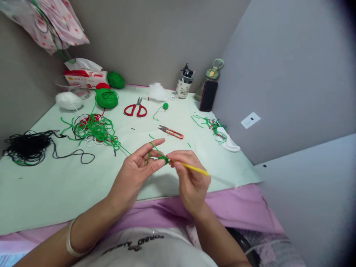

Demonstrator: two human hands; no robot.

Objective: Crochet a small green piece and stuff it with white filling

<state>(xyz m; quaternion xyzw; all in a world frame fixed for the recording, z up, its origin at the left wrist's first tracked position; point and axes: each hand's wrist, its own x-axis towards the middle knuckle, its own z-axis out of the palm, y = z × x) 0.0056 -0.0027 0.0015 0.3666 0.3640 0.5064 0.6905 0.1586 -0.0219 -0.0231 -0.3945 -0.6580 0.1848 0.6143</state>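
Between thumb and fingers, my left hand (139, 165) pinches a small green crochet piece (164, 159). Green yarn (156, 147) loops over its raised index finger and runs back to the tangle at the left. My right hand (191, 178) grips a yellow-handled crochet hook (196, 169) like a pen; its tip meets the green piece, where my fingers hide it. Orange thread snips (174, 133) lie just beyond both hands. Farther back are red-handled scissors (136, 109) and a small green crocheted ball (165, 106) with a yarn tail.
Tangled green, red and white yarn (97, 129) and black yarn (27, 146) lie at left. Behind stand yarn balls (107, 98), a tissue box (86, 78), white stuffing (157, 92), a pen cup (183, 87), and a phone (208, 96) against a bottle (214, 72). Yarn scraps (213, 126) lie right.
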